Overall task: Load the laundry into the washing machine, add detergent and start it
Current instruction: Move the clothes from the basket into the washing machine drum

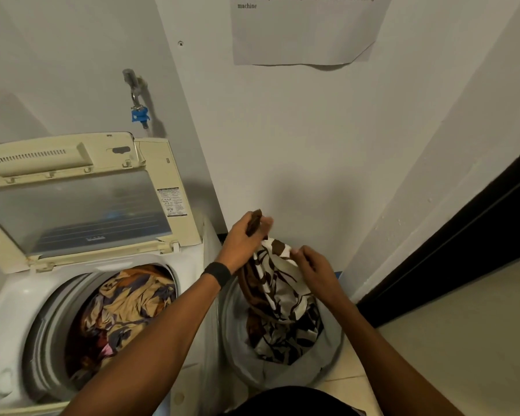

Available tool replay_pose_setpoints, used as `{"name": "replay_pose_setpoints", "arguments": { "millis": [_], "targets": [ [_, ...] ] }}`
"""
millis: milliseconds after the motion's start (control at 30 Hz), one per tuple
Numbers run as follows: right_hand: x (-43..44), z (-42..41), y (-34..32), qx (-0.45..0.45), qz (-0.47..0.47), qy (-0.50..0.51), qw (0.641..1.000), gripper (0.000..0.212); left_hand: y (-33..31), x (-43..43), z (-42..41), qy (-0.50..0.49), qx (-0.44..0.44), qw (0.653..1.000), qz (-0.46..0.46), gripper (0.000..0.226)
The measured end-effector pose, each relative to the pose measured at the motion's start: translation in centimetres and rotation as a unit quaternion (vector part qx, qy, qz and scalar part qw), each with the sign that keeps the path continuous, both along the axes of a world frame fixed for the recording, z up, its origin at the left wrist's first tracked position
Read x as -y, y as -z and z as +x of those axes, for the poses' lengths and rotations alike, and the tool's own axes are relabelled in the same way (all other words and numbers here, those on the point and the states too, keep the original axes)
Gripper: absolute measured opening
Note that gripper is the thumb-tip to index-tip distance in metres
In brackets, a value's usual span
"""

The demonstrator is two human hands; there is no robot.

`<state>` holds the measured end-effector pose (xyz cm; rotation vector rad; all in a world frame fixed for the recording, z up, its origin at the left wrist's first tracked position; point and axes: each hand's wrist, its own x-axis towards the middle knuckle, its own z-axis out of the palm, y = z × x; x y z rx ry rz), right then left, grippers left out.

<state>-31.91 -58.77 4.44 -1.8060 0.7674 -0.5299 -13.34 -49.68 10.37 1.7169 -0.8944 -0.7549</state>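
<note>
**Cloth half out of the basket, drum part full**

A brown-and-white cloth (278,289) hangs between both hands above the basket (285,375), its lower part bunched inside with more laundry. The left hand (243,244), a dark band (218,273) on its wrist, is clenched around the cloth's top end. The right hand (314,267) pinches a white edge just beside it. The hands are close together but not touching.

The washer (9,310) stands just left of the basket with its lid (72,205) propped open. Its drum (47,331) holds a heap of tan and blue clothes (123,307).

The likely trouble is the long tail. Lifted fast, it could drag tangled pieces over the basket's rim onto the floor, or tip the basket, which looks light. Swung across, the trailing end may drape over the drum's edge and later catch under the lid. No detergent is in view, so that step looks some way off.

The floor (448,340) is pale tile. The corner is narrow, with grey walls, a tap (138,112) with a blue fitting above the washer, a paper notice (306,31) higher up and a dark door frame (463,241) to the right.
</note>
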Motion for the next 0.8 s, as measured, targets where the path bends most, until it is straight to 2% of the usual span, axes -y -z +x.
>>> {"name": "replay_pose_setpoints", "arguments": {
  "millis": [67, 133, 233, 333, 433, 533, 600, 700, 767, 800],
  "targets": [
    [0.9, 0.6, -2.1, 0.033, -0.014, 0.034, 0.999, 0.031, 0.6, -0.4, -0.1, 0.057, 0.012, 0.997, 0.041, 0.043],
    [1.5, 1.6, -4.8, 0.058, -0.032, 0.029, 0.997, 0.033, 1.2, -0.2, -0.3, 0.071, 0.030, 0.996, 0.040, 0.035],
    [1.4, 2.9, -6.6, 0.051, -0.056, -0.007, 0.997, 0.030, 0.2, 0.5, -1.0, 0.001, 0.001, 1.000, -0.004, 0.026],
    [1.0, 3.1, -4.7, -0.016, -0.070, -0.048, 0.996, 0.031, -1.0, 1.1, -0.7, -0.088, 0.000, 0.996, -0.015, 0.021],
    [0.6, 1.5, -1.5, -0.078, -0.063, -0.091, 0.991, 0.033, -1.6, 0.8, 0.5, -0.130, 0.008, 0.990, -0.050, 0.033],
    [0.9, -0.2, -0.5, -0.048, -0.030, -0.070, 0.996, 0.038, -2.5, 0.0, 1.1, -0.145, 0.006, 0.986, -0.078, 0.039],
    [1.3, -0.4, -1.8, -0.005, -0.017, -0.032, 0.999, 0.037, -2.4, -0.3, 0.9, -0.119, -0.001, 0.990, -0.072, 0.036],
    [1.5, 1.0, -4.9, 0.060, -0.027, -0.023, 0.998, 0.024, -1.8, -0.4, -0.2, 0.000, -0.033, 0.998, -0.057, 0.034],
    [1.4, 2.4, -6.3, 0.073, -0.035, -0.038, 0.996, 0.019, -1.7, -0.1, -1.0, 0.072, -0.029, 0.997, -0.029, 0.036],
    [1.4, 2.9, -6.5, 0.067, -0.040, -0.043, 0.996, 0.020, -1.5, 0.1, -1.2, 0.078, -0.008, 0.997, -0.014, 0.034]
  ]
}}
